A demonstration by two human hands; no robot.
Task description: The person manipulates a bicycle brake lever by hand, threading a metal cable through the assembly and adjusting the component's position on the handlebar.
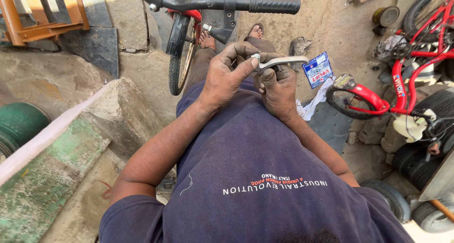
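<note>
**Item: brake lever, held in both hands**

Silver brake lever (283, 61) was off the bicycle, held above the lap, long axis near level, blade pointing to the person's right. Left hand (227, 75) had fingers pinched on its ring end; right hand (278, 89) was clasped round it from below. Judged mid-job: not yet mounted. Beyond: black handlebar (213, 3) carrying a black lever, front wheel (180, 54), red bicycles (402, 89).

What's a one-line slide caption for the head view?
Both hands, left hand and right hand, grip a silver brake lever below a bicycle handlebar.
</note>
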